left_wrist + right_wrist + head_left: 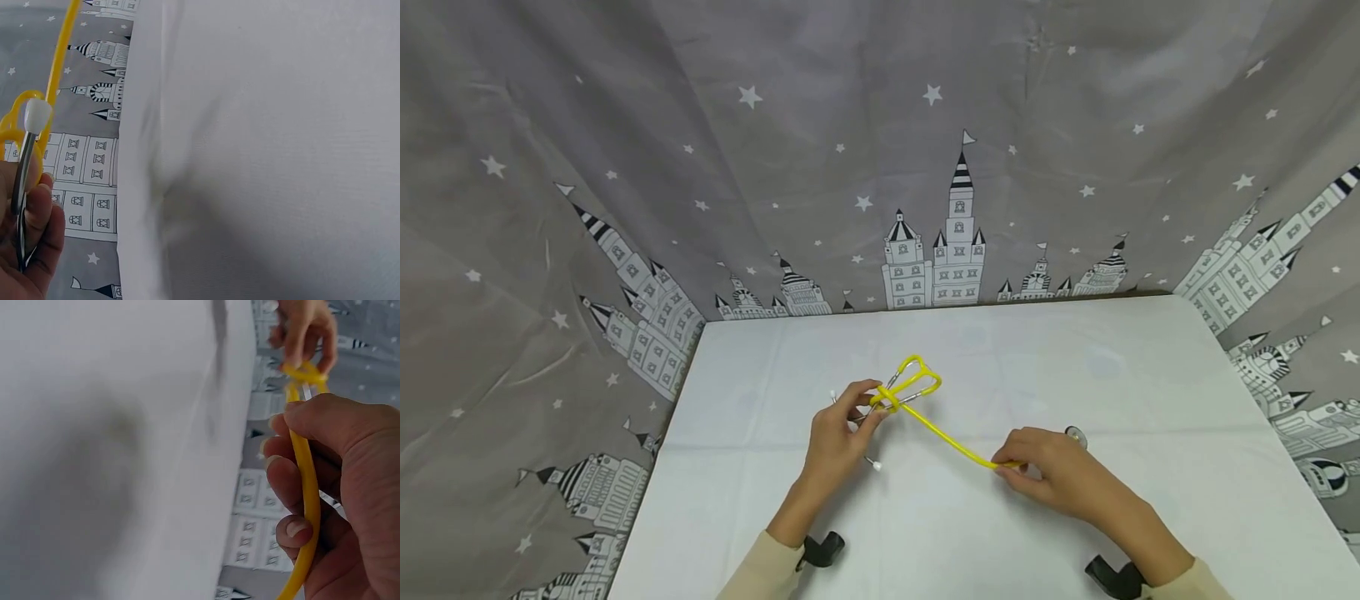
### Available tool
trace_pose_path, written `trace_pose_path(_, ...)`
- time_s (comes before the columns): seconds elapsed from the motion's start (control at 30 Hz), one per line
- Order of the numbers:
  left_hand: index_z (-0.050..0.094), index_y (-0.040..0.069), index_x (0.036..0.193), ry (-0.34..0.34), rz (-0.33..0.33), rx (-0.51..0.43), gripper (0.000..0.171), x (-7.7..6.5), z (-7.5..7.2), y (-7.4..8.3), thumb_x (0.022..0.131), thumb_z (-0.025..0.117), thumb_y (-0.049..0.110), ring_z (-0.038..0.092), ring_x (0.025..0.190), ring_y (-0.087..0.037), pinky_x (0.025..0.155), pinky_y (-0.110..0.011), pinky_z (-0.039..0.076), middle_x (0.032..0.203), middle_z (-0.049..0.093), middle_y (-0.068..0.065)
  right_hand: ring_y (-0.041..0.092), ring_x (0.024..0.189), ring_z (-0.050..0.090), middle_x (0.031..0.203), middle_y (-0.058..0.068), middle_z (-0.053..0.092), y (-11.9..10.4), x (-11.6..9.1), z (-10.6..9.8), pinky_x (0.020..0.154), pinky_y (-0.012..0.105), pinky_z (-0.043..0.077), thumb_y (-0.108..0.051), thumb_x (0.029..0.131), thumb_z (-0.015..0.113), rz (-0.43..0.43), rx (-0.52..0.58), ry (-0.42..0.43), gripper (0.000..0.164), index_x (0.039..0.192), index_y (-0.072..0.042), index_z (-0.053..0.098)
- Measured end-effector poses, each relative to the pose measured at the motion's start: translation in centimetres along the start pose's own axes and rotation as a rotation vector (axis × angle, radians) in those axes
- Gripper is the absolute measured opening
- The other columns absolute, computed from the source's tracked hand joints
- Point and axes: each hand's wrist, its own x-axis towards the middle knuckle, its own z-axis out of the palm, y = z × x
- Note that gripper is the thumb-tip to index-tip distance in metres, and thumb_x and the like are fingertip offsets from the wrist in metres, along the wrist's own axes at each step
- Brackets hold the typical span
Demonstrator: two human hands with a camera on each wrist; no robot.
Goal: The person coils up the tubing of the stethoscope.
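Observation:
A stethoscope with yellow tubing [951, 439] is held between the two hands over the table. My left hand [838, 437] pinches its metal ear tubes where the yellow tubing is looped around them; folded yellow loops [925, 379] stick out beyond the fingers. A white ear tip [39, 115] shows on a metal tube in the left wrist view. My right hand [1052, 471] grips the tubing farther along, with thumb and fingers curled round it [304, 462]. Just behind the right hand, the round metal chest piece [1076, 436] is partly visible.
A white-covered table [760, 375] lies beneath both hands. Behind it and at the sides hangs a grey curtain [820, 108] printed with castles and stars. A black device sits at the left wrist [823, 550] and another at the right wrist [1112, 577].

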Motion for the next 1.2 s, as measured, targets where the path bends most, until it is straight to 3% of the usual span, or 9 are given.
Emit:
trace_pose_path(0.3, 0.071, 0.023, 0.139, -0.003, -0.02, 0.011, 0.049, 0.1, 0.6, -0.4, 0.092, 0.087, 0.019, 0.07, 0.071, -0.01, 0.064, -0.024, 0.057, 0.106, 0.084, -0.006, -0.007, 0.078, 0.056, 0.09, -0.024, 0.064, -2.8, 0.5, -1.6, 0.07, 0.004, 0.044, -0.015, 0.089, 0.087, -0.086, -0.045, 0.051, 0.019, 0.1, -0.029, 0.08)
trace_pose_path(0.67, 0.075, 0.021, 0.135, -0.033, -0.026, 0.054, 0.046, -0.2, 0.6, -0.3, 0.091, 0.087, 0.017, 0.066, 0.071, -0.01, 0.067, -0.024, 0.057, 0.109, 0.084, -0.004, -0.004, 0.082, 0.055, 0.093, -0.018, 0.065, -3.4, 1.8, -3.9, 0.071, 0.007, 0.046, -0.009, 0.085, 0.089, -0.171, -0.103, 0.146, 0.027, 0.106, -0.023, 0.079)
trace_pose_path(0.87, 0.075, 0.021, 0.134, -0.094, -0.021, 0.053, 0.044, -0.3, 0.8, 0.2, 0.092, 0.087, 0.016, 0.067, 0.073, -0.009, 0.069, -0.023, 0.057, 0.11, 0.084, -0.002, 0.003, 0.085, 0.061, 0.097, -0.012, 0.069, -3.5, 3.0, -5.0, 0.074, 0.013, 0.052, -0.006, 0.088, 0.084, -0.241, -0.122, 0.202, 0.022, 0.106, -0.018, 0.078)
trace_pose_path(1.2, 0.074, 0.02, 0.136, -0.212, -0.001, 0.044, 0.044, -0.6, 1.4, 1.0, 0.093, 0.086, 0.017, 0.074, 0.083, -0.01, 0.075, -0.025, 0.062, 0.111, 0.084, 0.001, 0.005, 0.089, 0.062, 0.099, -0.009, 0.07, -3.4, 5.7, -5.8, 0.077, 0.018, 0.055, -0.008, 0.09, 0.084, -0.245, -0.147, 0.216, 0.019, 0.106, -0.015, 0.078)
